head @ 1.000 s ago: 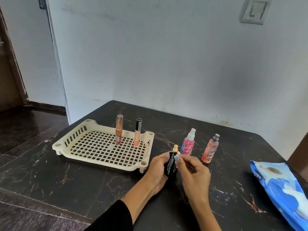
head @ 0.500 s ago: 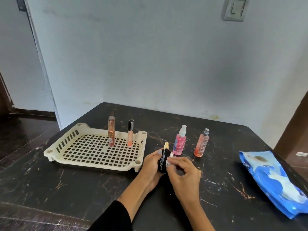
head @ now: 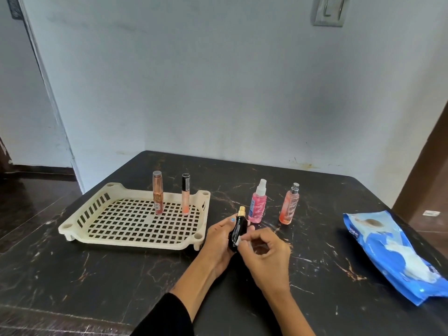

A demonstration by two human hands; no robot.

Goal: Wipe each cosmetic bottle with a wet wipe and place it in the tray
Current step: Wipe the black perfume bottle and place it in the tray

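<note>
Inside cream tray (head: 72, 226), two upright tubes (head: 157, 197).

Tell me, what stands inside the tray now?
Two slim tubes stand upright near the back wall of the tray: a copper tube and a black-capped tube. The rest of its grid floor shows bare. Nothing covers any part.

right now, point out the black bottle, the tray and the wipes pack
black bottle (head: 238, 229), head view, on its dark body between the hands
tray (head: 80, 214), head view, on its slotted left wall
wipes pack (head: 378, 248), head view, on the blue front of the pack
</note>
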